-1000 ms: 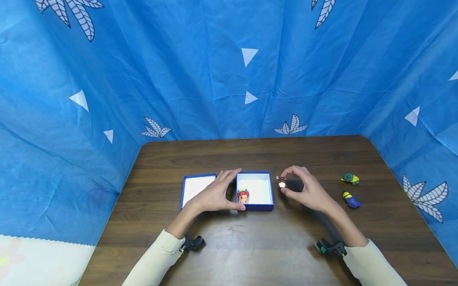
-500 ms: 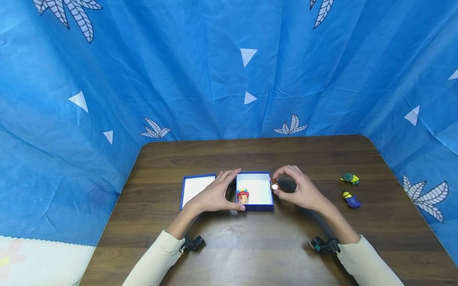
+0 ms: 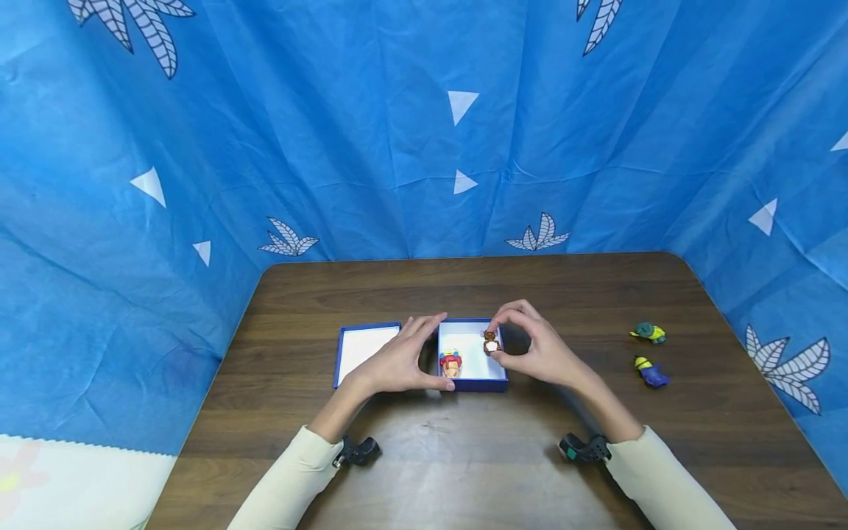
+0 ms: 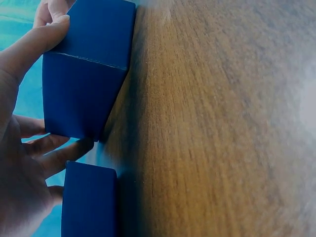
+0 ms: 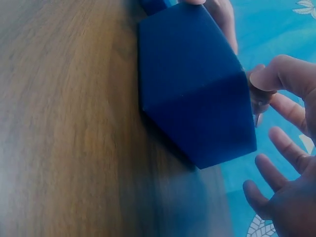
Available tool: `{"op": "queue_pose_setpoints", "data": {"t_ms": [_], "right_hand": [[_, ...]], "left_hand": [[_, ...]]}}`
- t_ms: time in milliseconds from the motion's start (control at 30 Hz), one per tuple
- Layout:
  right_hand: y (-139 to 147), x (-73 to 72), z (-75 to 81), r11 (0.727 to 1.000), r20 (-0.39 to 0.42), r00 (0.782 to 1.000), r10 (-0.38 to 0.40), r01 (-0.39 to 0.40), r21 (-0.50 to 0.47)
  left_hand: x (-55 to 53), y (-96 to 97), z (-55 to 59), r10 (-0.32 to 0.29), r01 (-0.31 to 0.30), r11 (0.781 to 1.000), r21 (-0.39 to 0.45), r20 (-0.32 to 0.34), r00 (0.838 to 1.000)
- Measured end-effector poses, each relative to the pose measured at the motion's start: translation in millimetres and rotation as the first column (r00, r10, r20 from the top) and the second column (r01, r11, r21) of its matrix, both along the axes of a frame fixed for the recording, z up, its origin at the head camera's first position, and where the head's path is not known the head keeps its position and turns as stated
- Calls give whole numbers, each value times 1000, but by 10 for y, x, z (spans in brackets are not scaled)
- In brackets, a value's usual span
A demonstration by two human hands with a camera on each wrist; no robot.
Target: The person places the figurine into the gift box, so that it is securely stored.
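Observation:
In the head view an open blue box [image 3: 472, 384] with a white inside stands mid-table. A small figurine in red [image 3: 450, 362] lies in its front left corner. My left hand [image 3: 400, 362] holds the box at its left side, thumb at the front wall and forefinger near the back corner. Between thumb and forefinger, my right hand [image 3: 538, 352] pinches a small brown toy figurine with a white belly [image 3: 491, 344] over the right part of the box. The right wrist view has this brown figurine [image 5: 260, 94] just above the box rim, partly hidden by the thumb.
The blue lid [image 3: 363, 352], white inside up, lies left of the box, close to my left hand. At the right of the wooden table [image 3: 464, 456] lie a green and yellow turtle toy [image 3: 648, 331] and a yellow and blue figurine [image 3: 651, 371]. A blue curtain [image 3: 397, 132] surrounds the table.
My right hand has moved left with the brown figurine, from beside the box to over its right part. The left hand and the box have stayed put.

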State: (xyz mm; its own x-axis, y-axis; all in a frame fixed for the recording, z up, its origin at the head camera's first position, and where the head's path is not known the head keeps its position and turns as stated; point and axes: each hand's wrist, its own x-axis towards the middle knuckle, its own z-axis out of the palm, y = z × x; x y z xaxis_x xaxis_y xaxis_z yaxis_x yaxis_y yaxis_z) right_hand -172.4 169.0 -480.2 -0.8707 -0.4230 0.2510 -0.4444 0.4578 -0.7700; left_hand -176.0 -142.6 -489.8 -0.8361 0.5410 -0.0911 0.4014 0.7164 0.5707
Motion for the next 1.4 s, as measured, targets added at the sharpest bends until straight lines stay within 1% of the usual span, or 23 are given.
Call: {"op": "queue_pose_setpoints", "data": {"t_ms": [300, 600, 733, 1067, 1233, 1400], "right_hand": [[-78, -69, -48, 1000, 20, 1000, 18, -18, -9], [-148, -102, -70, 999, 18, 999, 40, -40, -11], [-182, -105, -82, 999, 34, 998, 45, -45, -3], [-251, -95, -92, 999, 74, 997, 17, -19, 26], [-273, -106, -121, 1000, 74, 997, 0, -1, 23], [-287, -112, -129, 999, 74, 997, 1, -4, 39]], "left_hand": [[-10, 0, 8, -5, 5, 1000, 14, -7, 1000], [-4, 12, 11, -6, 6, 1000, 17, -15, 1000], [-4, 8, 11, -4, 4, 1000, 22, -14, 1000], [4, 1, 14, 9, -9, 1000, 20, 7, 1000], [-1, 3, 6, 5, -5, 1000, 22, 2, 1000], [-8, 4, 13, -1, 1, 1000, 29, -8, 1000]]}}
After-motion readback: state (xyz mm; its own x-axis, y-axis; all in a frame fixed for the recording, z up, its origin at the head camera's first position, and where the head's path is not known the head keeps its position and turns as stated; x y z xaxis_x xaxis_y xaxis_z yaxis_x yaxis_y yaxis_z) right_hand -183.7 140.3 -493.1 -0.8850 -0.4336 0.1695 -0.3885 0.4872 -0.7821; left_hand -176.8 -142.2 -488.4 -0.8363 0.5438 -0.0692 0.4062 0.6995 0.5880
